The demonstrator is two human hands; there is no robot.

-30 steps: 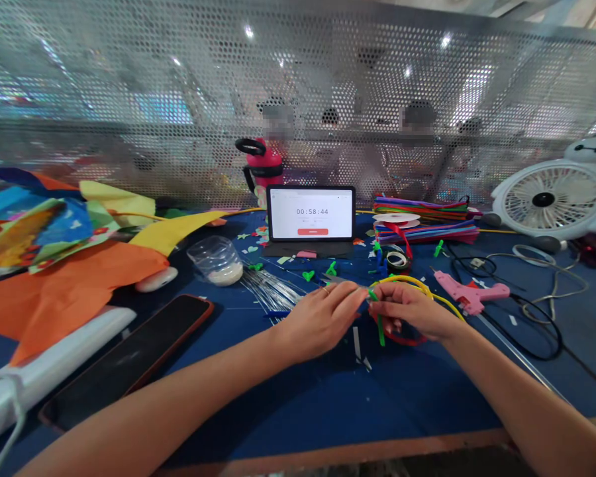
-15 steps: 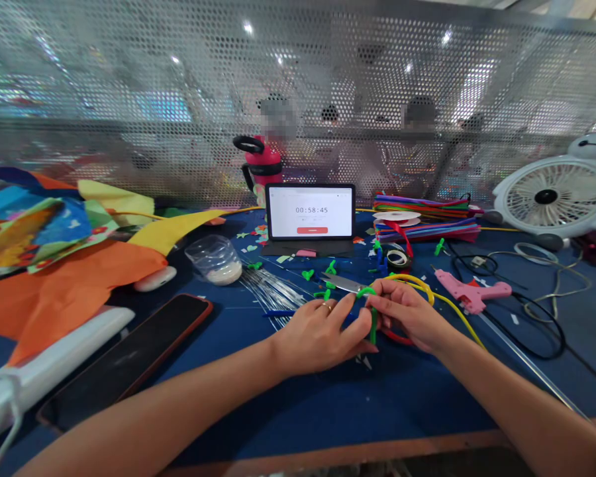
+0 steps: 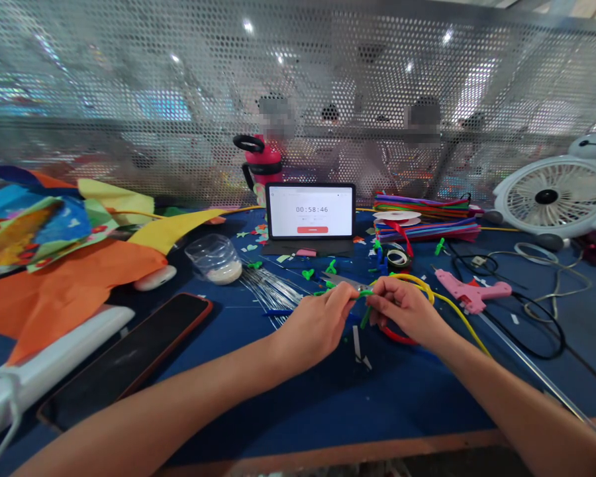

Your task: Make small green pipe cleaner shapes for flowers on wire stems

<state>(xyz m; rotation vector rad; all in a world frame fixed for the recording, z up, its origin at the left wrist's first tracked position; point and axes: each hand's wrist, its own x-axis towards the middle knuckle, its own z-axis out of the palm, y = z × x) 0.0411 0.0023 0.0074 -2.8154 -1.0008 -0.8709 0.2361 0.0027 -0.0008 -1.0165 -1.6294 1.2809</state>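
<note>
Both hands meet over the middle of the blue table, fingertips almost touching. My left hand (image 3: 315, 324) pinches one part of a green pipe cleaner (image 3: 365, 317). The fingers of my right hand (image 3: 402, 306) are closed on the same green piece, whose free end hangs down between the hands. Behind the fingertips lie scissors (image 3: 336, 279), their handles partly hidden by my right hand. Small twisted green pieces (image 3: 308, 273) rest beyond my left hand, near a bundle of silvery wires (image 3: 273, 291).
A tablet (image 3: 311, 212) showing a timer stands at the back. Left are a clear cup (image 3: 214, 260), a phone (image 3: 129, 354) and coloured paper (image 3: 74, 271). Right are a pink glue gun (image 3: 469, 290), cables, pipe-cleaner bundles (image 3: 427, 230) and a fan (image 3: 551, 195).
My left hand has turned and its fingers have drawn together into a pinch. The green piece has shifted from an upright bend to lying mostly between the fingertips. White scraps below are now uncovered.
</note>
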